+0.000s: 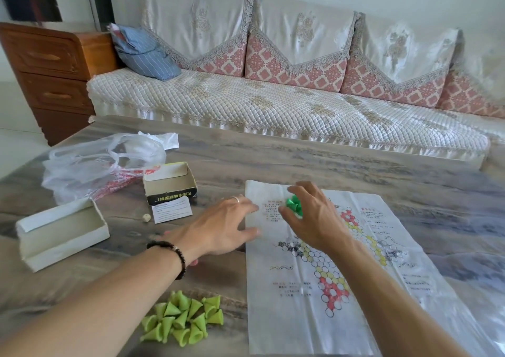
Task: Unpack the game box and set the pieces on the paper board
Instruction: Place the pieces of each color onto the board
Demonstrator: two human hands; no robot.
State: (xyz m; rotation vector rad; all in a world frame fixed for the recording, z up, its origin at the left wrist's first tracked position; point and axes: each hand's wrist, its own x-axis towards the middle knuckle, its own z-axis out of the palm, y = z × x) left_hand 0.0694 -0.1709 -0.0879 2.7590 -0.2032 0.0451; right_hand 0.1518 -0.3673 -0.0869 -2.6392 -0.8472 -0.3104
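- Over the far left part of the creased white paper board with its coloured circle track (355, 274), my right hand (314, 220) pinches a few dark green plastic cone pieces (295, 205) between thumb and fingers.
- My left hand (224, 225) lies spread, fingertips touching the board's left edge.
- I see a heap of light green plastic cone pieces (183, 319) on the grey marbled table (300, 160), just left of the board's near corner.
- Beyond the left hand sit the open cardboard game box (169, 183), a small white leaflet (170, 209), a pale die (146, 218), the white box lid (62, 231) and a clear plastic bag (95, 162).
- Bare table lies beyond the board.
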